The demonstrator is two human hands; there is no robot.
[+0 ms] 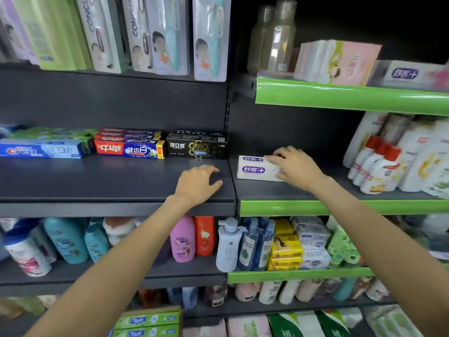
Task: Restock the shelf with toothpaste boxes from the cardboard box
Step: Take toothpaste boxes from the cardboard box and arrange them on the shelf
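At the centre right of the frame, the person's right hand (pixel 295 167) lay over a white rectangular toothpaste box with purple lettering (pixel 255 169), its fingers (pixel 273 158) curled over the top and thumb at the lower front edge, grasping it. The box sat flat on the dark grey metal shelf with a green front strip (pixel 340 207), near that shelf's left end. Just left of it, at the centre of the frame, the left hand (pixel 198 183) hovered over or rested on the neighbouring dark grey shelf board (pixel 97 181), fingers loosely bent and holding nothing. Further back on that board stood a black and gold toothpaste carton (pixel 197 145), a stack of red and blue toothpaste cartons (pixel 130 144) and, at the far left, a blue Crest toothpaste carton (pixel 41 149). White shampoo bottles with red caps (pixel 375 164) crowded the right edge. At the bottom centre, green toothpaste boxes (pixel 147 323) lay in an open brown cardboard box (pixel 150 309).
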